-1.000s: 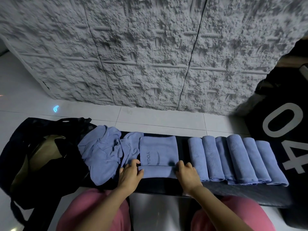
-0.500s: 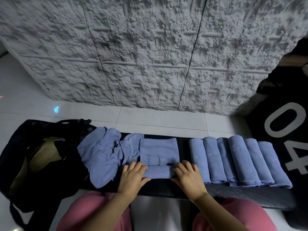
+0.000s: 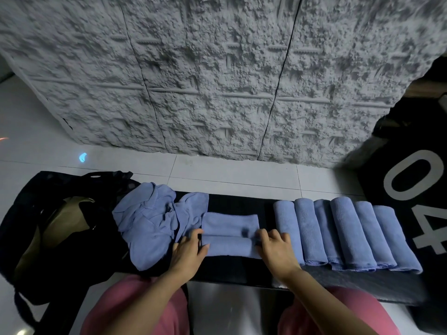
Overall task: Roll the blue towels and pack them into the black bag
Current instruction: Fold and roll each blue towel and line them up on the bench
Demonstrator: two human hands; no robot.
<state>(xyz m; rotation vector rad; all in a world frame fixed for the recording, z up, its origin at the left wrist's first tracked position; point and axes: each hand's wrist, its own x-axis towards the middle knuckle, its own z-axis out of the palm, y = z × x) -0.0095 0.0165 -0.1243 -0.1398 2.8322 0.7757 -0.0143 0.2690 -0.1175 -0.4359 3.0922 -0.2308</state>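
The black bag (image 3: 48, 226) was seen lying open at the left end of the black mat (image 3: 237, 201), an olive lining (image 3: 60, 228) being shown in its mouth, and a heap of unrolled blue towels (image 3: 150, 221) was draped against its right edge. A half-rolled towel (image 3: 228, 234) was gripped at its two ends by the left hand (image 3: 187, 252) and the right hand (image 3: 275, 250), fingers curled over the roll. Six rolled towels (image 3: 346, 235) were laid side by side just right of it.

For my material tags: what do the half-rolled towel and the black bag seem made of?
Half-rolled towel: likely microfibre or terry, matte; fuzzy nap, soft folds. Black bag: probably synthetic fabric, dull, partly mesh; it slumps, small holes show near its top.
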